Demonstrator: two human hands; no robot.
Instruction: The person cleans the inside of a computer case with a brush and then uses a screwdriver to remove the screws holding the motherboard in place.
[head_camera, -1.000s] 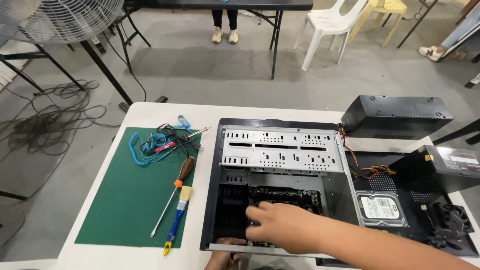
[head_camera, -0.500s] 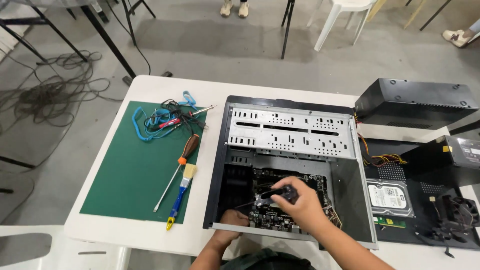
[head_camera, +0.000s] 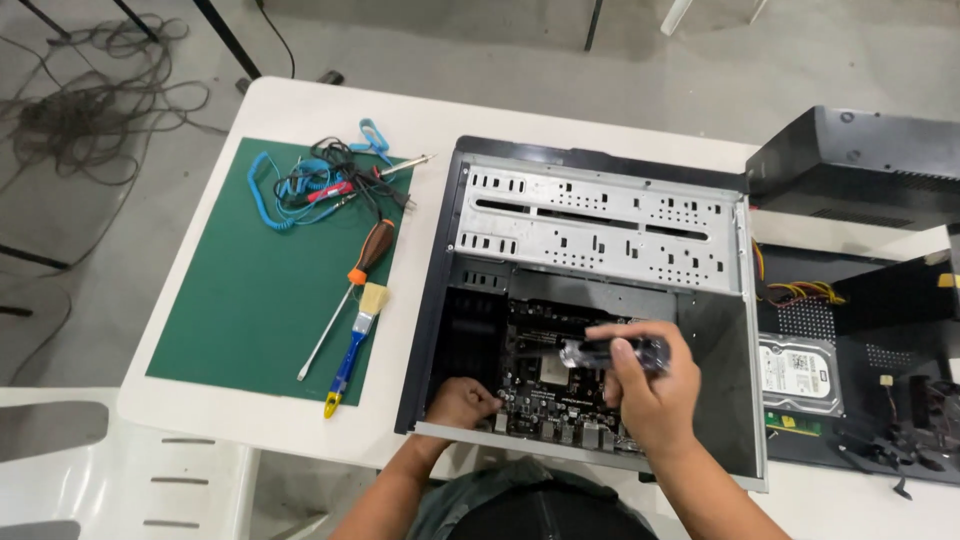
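— What have you got under you right now?

— I'm looking down on a white worktop (head_camera: 300, 110) with rounded corners, standing on a grey concrete floor (head_camera: 480, 40). A tangle of dark cables (head_camera: 90, 110) lies on the floor off the far left corner, and part of a white plastic chair (head_camera: 110, 470) shows at the near left.

— And on the surface itself?

— A green mat (head_camera: 250, 300) covers the left part. On it: a coiled blue wrist strap with leads (head_camera: 310, 185), a screwdriver with a brown and orange handle (head_camera: 350, 295), and just beside that a small brush with a blue and yellow handle (head_camera: 355, 340). The open computer case (head_camera: 600, 230) lies flat in the middle, motherboard (head_camera: 545, 385) showing in its near half. To the right lie a black panel carrying a hard drive (head_camera: 785, 365) and a black box (head_camera: 860, 160) behind it.

— Your hands?

— My right hand (head_camera: 645, 390) is closed around a clear-handled screwdriver (head_camera: 610, 352), held over the motherboard inside the case. My left hand (head_camera: 460, 402) rests at the case's near edge, fingers curled down on the board's left end; I can't tell whether it pinches anything.
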